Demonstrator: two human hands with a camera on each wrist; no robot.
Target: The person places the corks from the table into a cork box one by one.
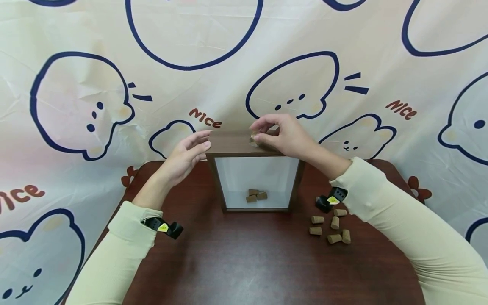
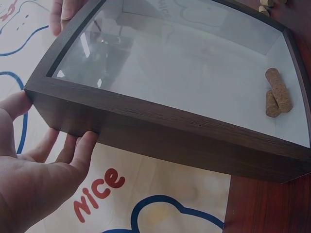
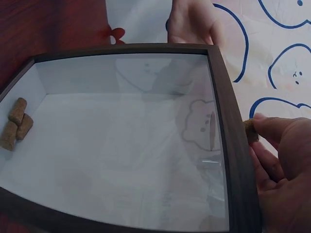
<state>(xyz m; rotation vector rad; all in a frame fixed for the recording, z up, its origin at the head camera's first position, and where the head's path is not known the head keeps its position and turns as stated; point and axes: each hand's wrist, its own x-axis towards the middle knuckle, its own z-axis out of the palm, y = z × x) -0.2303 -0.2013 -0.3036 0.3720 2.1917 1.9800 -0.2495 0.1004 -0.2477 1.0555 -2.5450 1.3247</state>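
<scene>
A brown-framed shadow box (image 1: pixel 258 210) with a clear front stands upright on the table. My right hand (image 1: pixel 284 135) is over its top panel and pinches a cork (image 3: pixel 250 131) between thumb and fingers, right at the top side of the frame. My left hand (image 1: pixel 183 156) is at the upper left corner of the box, its fingers (image 2: pixel 85 150) lightly bent and touching the left side panel, thumb at the corner. Three corks (image 1: pixel 262 195) lie on the floor of the box, behind the front pane.
Several loose corks (image 1: pixel 334 223) lie on the dark red-brown table (image 1: pixel 244 262), to the right of the box and below my right forearm. A pale cloth (image 1: pixel 213 97) with cartoon bears hangs behind the table.
</scene>
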